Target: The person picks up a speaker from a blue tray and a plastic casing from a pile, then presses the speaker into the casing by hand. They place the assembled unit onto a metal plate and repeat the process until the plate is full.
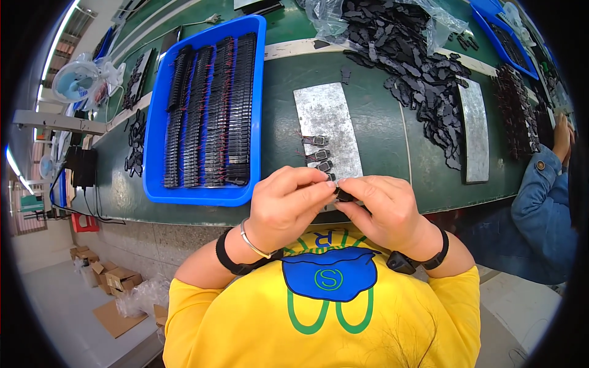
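Observation:
Both my hands meet over the near end of a grey metal plate [328,113], close to the table's front edge. My right hand [389,205] pinches a small black part [344,195] between thumb and fingers. From the other side, the thumb and forefinger of my left hand [285,199] close on the same part; the fingertips hide much of it. On the plate, just beyond my fingers, several small black rectangular components with pale centres and thin dark red wires, resembling small speakers [317,140], lie in a column.
Left of the plate stands a blue tray [260,92] packed with rows of black parts. A heap of flat black pieces [423,80] spreads at the right, beside a second metal plate [474,132]. A co-worker's denim sleeve [540,190] is at far right.

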The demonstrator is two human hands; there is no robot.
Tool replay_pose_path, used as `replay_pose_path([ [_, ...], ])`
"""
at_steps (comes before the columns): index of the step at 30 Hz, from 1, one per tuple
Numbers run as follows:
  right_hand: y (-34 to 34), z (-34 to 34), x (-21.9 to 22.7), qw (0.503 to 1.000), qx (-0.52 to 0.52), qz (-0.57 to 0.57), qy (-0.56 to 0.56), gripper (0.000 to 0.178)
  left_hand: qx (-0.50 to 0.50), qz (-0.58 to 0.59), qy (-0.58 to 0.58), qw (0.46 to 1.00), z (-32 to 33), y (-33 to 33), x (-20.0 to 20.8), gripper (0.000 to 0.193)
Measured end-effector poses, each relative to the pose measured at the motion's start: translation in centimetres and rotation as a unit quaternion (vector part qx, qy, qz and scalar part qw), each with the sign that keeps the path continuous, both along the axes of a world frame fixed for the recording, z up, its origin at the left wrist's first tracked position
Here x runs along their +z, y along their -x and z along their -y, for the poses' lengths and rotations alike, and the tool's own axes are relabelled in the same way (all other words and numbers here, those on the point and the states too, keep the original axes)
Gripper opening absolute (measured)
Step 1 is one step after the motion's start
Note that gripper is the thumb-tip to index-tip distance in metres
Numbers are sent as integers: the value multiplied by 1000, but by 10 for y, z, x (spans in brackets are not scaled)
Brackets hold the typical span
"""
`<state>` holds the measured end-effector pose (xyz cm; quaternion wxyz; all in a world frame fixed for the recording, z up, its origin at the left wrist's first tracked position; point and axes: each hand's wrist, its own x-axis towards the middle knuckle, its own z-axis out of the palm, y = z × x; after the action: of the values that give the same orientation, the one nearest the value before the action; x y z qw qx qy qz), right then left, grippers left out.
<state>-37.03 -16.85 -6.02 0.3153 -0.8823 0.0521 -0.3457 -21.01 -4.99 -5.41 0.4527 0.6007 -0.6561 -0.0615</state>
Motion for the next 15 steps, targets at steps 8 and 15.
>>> replay_pose_path([
  [8, 2, 2, 0, 1000, 10, 2, -13, 33, -35, 70, 93, 993, 4, -2, -8, 27],
  [15, 4, 3, 2, 999, 8, 25, 19, 32, -22, -131, -22, 991, -4, -3, -12, 21],
])
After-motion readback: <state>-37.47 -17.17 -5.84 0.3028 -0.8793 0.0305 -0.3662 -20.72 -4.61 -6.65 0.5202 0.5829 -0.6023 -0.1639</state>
